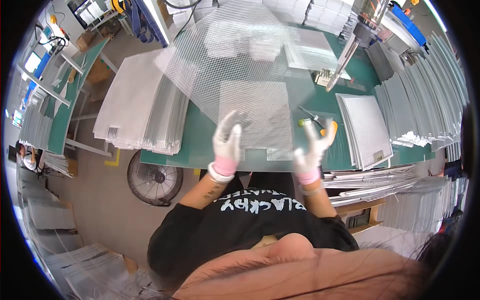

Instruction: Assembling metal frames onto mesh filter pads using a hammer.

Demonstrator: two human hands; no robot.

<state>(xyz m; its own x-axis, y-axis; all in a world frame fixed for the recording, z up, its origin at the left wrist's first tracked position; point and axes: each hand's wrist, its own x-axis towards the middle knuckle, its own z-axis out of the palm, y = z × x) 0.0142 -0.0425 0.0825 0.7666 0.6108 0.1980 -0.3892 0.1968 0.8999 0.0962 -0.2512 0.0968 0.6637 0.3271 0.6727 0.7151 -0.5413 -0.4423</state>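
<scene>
My left hand, in a white glove with a pink cuff, is raised over the near part of the table with its fingers apart and nothing in them. To the right, my right hand, gloved alike, is spread open and slightly blurred. Between and beyond them, a grey mesh panel with a notch in its near edge lies on the green table. A larger see-through mesh sheet, smeared by motion, hangs tilted above it, its near corner close to my left fingertips. Whether they touch it I cannot tell.
Stacks of mesh panels stand at left and right, with a long row farther right. A yellow-handled tool and small green piece lie by my right hand. A metal post rises beyond. A floor fan stands left.
</scene>
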